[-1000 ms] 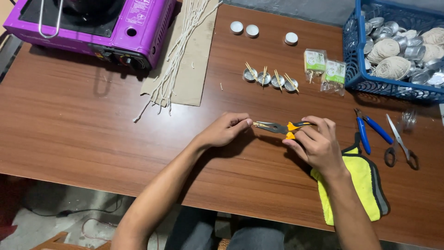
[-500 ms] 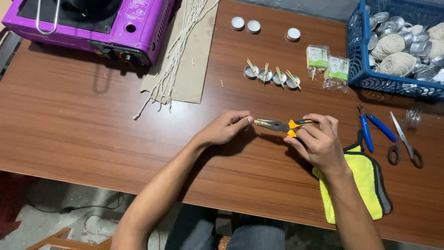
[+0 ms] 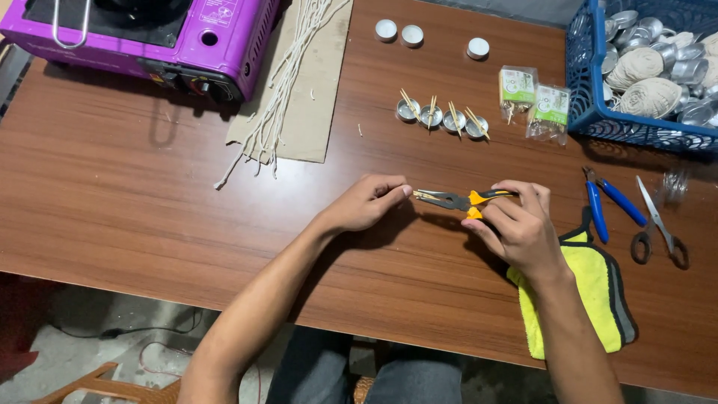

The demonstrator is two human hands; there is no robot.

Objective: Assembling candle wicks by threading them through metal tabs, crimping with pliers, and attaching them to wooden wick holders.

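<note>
My right hand (image 3: 516, 228) grips the yellow-and-black handles of a pair of needle-nose pliers (image 3: 449, 200), with the jaws pointing left. My left hand (image 3: 366, 202) is closed, its fingertips pinched right at the tips of the jaws; whatever small piece sits between them is too small to make out. Both hands hover low over the brown wooden table (image 3: 149, 202) near its middle.
Behind the hands stand several small metal cups with sticks (image 3: 441, 116), three white tealights (image 3: 411, 34), two small packets (image 3: 535, 101) and a blue basket (image 3: 591, 97) of cups and string. Blue-handled cutters (image 3: 602, 206), scissors (image 3: 658, 224), a yellow cloth (image 3: 583, 292). Purple stove (image 3: 149, 37), cardboard with wicks (image 3: 292, 82).
Both hands and the pliers stay in nearly the same place; only the camera view has shifted slightly.
</note>
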